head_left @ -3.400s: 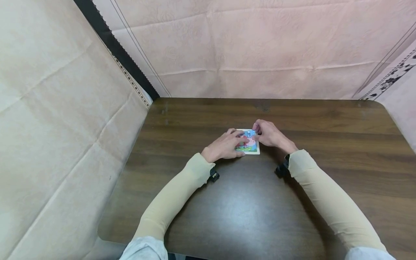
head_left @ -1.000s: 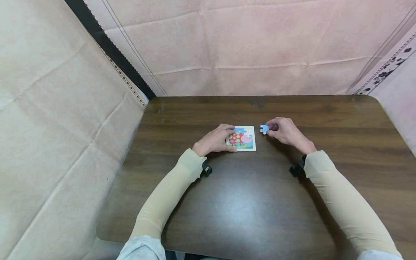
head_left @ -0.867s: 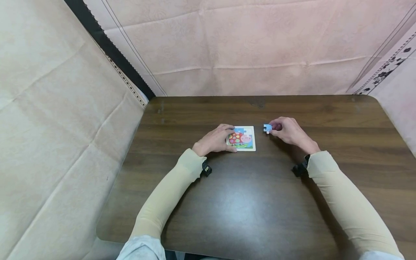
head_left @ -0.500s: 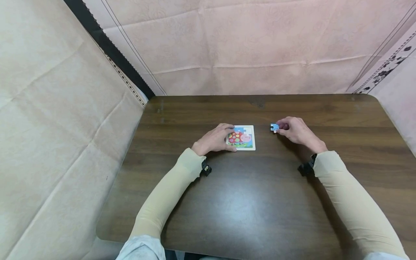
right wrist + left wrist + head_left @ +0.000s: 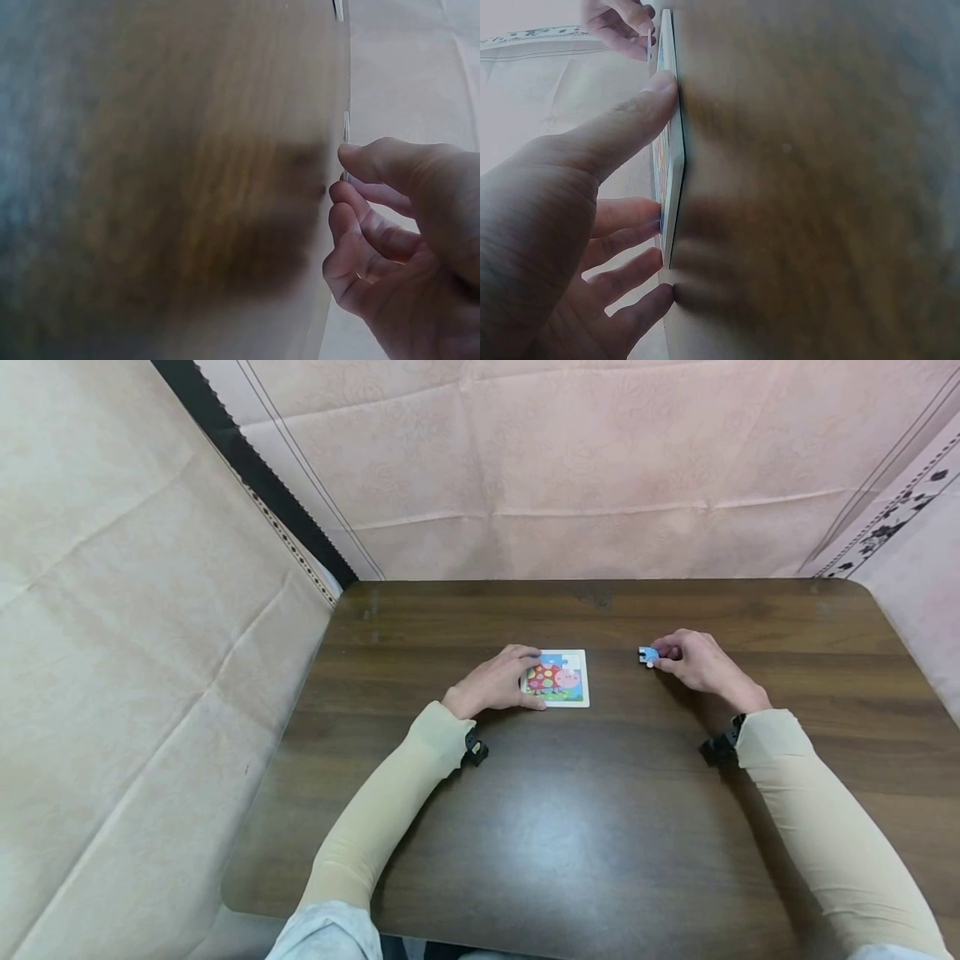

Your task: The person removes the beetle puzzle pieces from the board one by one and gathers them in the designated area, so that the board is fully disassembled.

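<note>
A small jigsaw puzzle (image 5: 566, 692) in a white frame lies on the table, its picture a red spotted ladybird with a pink face. White backing shows at its upper right corner. My left hand (image 5: 496, 682) holds the frame's left part, thumb at the near edge and fingers toward the far edge. In the left wrist view the thumb (image 5: 626, 124) bears on the frame's rim. To the right of the puzzle, my right hand (image 5: 697, 662) pinches a blue puzzle piece (image 5: 647, 656) between thumb and fingers. That piece appears edge-on and thin in the right wrist view.
The brown wooden table (image 5: 570, 827) has rounded corners. Pale cloth (image 5: 600, 468) hangs behind it and at both sides. A black wrist camera (image 5: 476, 749) sits on the left wrist, another on the right.
My right hand has left the puzzle's upper right corner and moved rightward with the blue puzzle piece. My left hand has shifted left a little, off the picture's middle, uncovering the ladybird.
</note>
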### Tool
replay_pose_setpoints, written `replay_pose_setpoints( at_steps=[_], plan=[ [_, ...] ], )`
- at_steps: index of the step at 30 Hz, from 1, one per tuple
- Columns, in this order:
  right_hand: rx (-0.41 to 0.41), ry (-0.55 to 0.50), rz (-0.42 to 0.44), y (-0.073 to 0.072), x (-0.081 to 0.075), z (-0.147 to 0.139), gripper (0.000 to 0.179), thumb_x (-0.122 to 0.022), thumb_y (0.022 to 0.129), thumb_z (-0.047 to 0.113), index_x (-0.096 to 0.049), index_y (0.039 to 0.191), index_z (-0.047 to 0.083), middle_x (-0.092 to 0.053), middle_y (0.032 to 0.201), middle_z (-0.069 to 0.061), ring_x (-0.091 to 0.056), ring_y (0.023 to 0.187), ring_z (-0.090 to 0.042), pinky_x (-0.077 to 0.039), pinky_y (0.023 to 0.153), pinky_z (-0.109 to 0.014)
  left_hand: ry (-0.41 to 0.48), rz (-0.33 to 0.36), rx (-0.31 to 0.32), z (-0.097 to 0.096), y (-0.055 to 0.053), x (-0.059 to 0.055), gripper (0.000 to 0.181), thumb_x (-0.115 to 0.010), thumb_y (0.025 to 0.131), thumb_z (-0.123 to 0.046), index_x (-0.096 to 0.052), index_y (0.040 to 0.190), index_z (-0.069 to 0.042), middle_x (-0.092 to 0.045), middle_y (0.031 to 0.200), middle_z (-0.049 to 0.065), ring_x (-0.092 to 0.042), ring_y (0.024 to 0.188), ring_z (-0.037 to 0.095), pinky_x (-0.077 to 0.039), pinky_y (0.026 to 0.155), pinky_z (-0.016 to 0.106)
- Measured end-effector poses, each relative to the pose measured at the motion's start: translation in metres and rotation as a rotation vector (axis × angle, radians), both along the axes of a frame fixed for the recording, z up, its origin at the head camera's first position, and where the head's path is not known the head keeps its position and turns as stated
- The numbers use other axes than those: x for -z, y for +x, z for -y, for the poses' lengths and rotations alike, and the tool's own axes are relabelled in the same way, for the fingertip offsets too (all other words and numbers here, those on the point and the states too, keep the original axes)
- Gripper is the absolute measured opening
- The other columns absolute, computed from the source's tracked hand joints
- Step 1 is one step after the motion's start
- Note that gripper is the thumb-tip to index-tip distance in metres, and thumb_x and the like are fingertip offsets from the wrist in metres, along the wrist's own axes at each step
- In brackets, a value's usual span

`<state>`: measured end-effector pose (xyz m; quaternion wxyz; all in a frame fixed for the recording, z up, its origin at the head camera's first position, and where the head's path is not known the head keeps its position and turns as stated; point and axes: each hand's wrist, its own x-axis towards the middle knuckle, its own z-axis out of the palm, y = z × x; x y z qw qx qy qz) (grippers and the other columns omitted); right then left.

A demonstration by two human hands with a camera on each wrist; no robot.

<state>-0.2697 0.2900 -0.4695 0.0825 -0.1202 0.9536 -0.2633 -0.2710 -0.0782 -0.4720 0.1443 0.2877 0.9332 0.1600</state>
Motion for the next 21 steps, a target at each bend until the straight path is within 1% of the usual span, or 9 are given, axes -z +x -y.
replay_pose_setpoints(
  at_steps=[4,9,16,21],
  plan=[
    [-0.009,0.003,-0.004,-0.0003,0.0029,-0.0017,0.033,-0.072,0.104,0.008,-0.071,0.132,-0.010,-0.068,0.118,-0.028,-0.061,0.103,-0.037,-0.051,0.089,-0.051,-0.002,0.001,0.001,0.0000,-0.0002,0.0004,0.087,-0.085,0.092,-0.055,-0.055,0.160,-0.010,-0.042,0.174,0.006,-0.037,0.159,0.026,-0.042,0.131,0.045],
    [0.008,-0.012,0.016,0.0001,0.0046,-0.0020,0.034,-0.071,0.105,0.007,-0.070,0.134,-0.010,-0.065,0.122,-0.030,-0.059,0.107,-0.039,-0.051,0.092,-0.054,0.006,0.001,0.003,0.0006,0.0002,-0.0009,0.086,-0.085,0.093,-0.054,-0.055,0.160,-0.009,-0.042,0.174,0.007,-0.037,0.159,0.026,-0.042,0.130,0.044],
    [-0.003,-0.004,0.017,0.0000,0.0026,-0.0021,0.034,-0.071,0.105,0.007,-0.069,0.135,-0.010,-0.066,0.121,-0.029,-0.059,0.105,-0.038,-0.051,0.089,-0.052,0.005,0.003,0.001,0.0005,0.0004,-0.0011,0.086,-0.085,0.093,-0.054,-0.055,0.160,-0.010,-0.042,0.174,0.006,-0.036,0.160,0.025,-0.042,0.130,0.044],
    [-0.006,-0.002,0.014,0.0000,0.0012,-0.0024,0.035,-0.071,0.104,0.006,-0.069,0.135,-0.011,-0.067,0.120,-0.030,-0.061,0.105,-0.038,-0.053,0.089,-0.053,0.009,0.002,-0.003,0.0002,0.0004,-0.0007,0.086,-0.085,0.092,-0.053,-0.055,0.160,-0.010,-0.043,0.173,0.006,-0.036,0.160,0.025,-0.042,0.130,0.044]
  ],
)
